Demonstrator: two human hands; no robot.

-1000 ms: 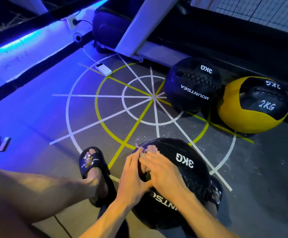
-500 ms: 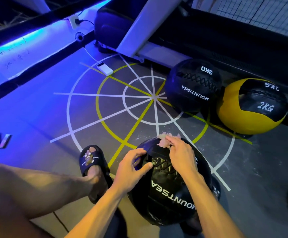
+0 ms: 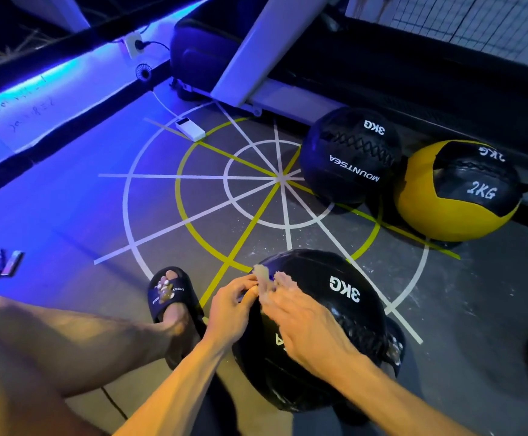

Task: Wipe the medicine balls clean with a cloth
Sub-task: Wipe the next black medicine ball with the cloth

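Three medicine balls lie on a grey gym floor (image 3: pixel 67 221) marked with white and yellow circles and spokes. A treadmill (image 3: pixel 256 58) fills the 12 o'clock region, its white upright slanting toward 1 o'clock. At 6 o'clock lies the nearest ball, a black 3KG medicine ball (image 3: pixel 335 297), partly covered by both forearms, with laced stitching on its right flank. A second black 3KG ball (image 3: pixel 350 158), printed MOUNTSEA, rests at 1 o'clock just beside the spoke centre. A yellow-and-black 2KG ball (image 3: pixel 457 190) sits at 2 o'clock, just beside the second ball; whether they touch cannot be told. A bare left leg (image 3: pixel 67 341) extends from 8 o'clock, its foot in a black slide sandal (image 3: pixel 168 294) just left of the nearest ball. The right hand (image 3: pixel 303 322) rests across the top of the nearest ball, fingers extended and pressing a crumpled pale cloth (image 3: pixel 267 280) against its upper left surface. The left hand (image 3: pixel 231 303) sits at the ball's left edge, fingers curled and pinching the same cloth. A white power bank (image 3: pixel 190 130) lies at 11 o'clock on a yellow line, cabled toward a wall socket (image 3: pixel 134 45). A small fan (image 3: pixel 143 72) stands below the socket. Dark flat objects (image 3: pixel 3 264), not identifiable, lie at 9 o'clock.
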